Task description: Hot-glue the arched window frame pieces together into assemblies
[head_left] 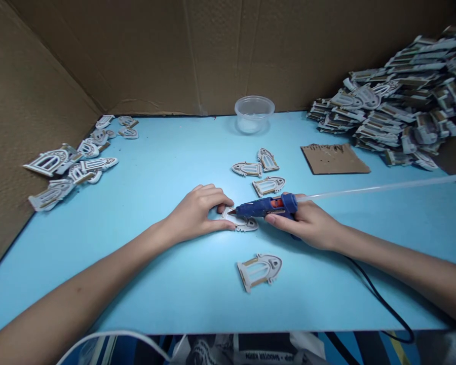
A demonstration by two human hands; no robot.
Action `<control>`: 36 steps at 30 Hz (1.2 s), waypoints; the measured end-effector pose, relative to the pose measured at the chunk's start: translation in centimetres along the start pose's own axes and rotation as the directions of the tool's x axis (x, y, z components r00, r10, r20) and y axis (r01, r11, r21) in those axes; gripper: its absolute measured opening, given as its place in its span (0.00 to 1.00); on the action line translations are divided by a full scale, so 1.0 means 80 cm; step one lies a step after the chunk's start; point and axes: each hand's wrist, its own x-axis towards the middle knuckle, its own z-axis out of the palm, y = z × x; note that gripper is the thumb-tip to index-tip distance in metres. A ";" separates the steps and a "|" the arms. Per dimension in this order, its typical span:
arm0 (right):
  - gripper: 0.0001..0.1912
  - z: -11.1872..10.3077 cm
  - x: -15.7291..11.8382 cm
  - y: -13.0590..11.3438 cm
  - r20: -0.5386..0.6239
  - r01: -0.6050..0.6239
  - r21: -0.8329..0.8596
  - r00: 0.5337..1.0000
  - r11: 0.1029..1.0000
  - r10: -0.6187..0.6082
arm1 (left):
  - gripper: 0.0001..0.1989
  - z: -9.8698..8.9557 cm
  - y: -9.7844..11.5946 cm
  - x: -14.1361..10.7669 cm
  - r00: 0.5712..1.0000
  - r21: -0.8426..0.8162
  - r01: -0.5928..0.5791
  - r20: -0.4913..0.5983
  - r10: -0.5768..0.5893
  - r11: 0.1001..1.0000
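Observation:
My right hand (pixel 307 223) is wrapped round a blue hot glue gun (pixel 264 207) with its nozzle pointing left. A long clear glue stick (pixel 365 189) runs out of its back end. The nozzle tip is over a small white arched window piece (pixel 245 224), at its left part. My left hand (pixel 203 213) pinches that piece by its left end between thumb and fingers, against the blue table. Whether the nozzle touches it, I cannot tell. Nearer the front edge lies another arched window piece (pixel 259 271).
Beyond my hands lie three arched pieces (pixel 268 186). A clear plastic cup (pixel 254 114) stands at the back. To the right are a cardboard square (pixel 335 159) and a large stack of pieces (pixel 399 101); a smaller heap (pixel 66 170) sits left. A black cord (pixel 380 299) trails from the gun.

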 end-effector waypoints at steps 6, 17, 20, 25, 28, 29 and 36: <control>0.24 0.006 -0.001 -0.005 0.011 0.020 0.195 1.000 0.981 -0.023 | 0.18 -0.001 0.000 0.003 1.000 -0.033 0.005 -0.003 -0.005 0.999; 0.24 -0.027 0.014 0.033 -0.444 0.197 0.467 0.895 0.862 0.036 | 0.20 -0.006 0.006 -0.007 0.985 0.098 -0.172 0.015 0.171 0.980; 0.27 -0.076 0.022 0.057 -0.547 -0.011 0.052 0.837 0.999 0.038 | 0.19 -0.027 -0.006 -0.009 0.988 -0.149 -0.060 -0.148 0.038 0.987; 0.18 -0.143 0.025 0.108 -0.512 -0.188 -0.377 0.859 0.907 -0.035 | 0.30 -0.094 -0.069 -0.011 0.650 -0.177 0.077 -0.737 -0.184 0.981; 0.19 -0.157 0.026 0.134 -0.449 -0.235 -0.459 0.894 0.857 0.004 | 0.31 -0.125 -0.098 -0.016 0.493 -0.220 0.148 -0.829 -0.265 0.964; 0.20 -0.159 0.026 0.141 -0.428 -0.243 -0.478 0.904 0.844 0.018 | 0.30 -0.130 -0.102 -0.018 0.482 -0.227 0.168 -0.830 -0.281 0.959; 0.22 -0.178 0.014 0.133 -0.367 -0.244 -0.525 0.929 0.815 0.041 | 0.24 -0.092 -0.051 -0.016 0.822 -0.156 0.252 -0.486 -0.297 0.955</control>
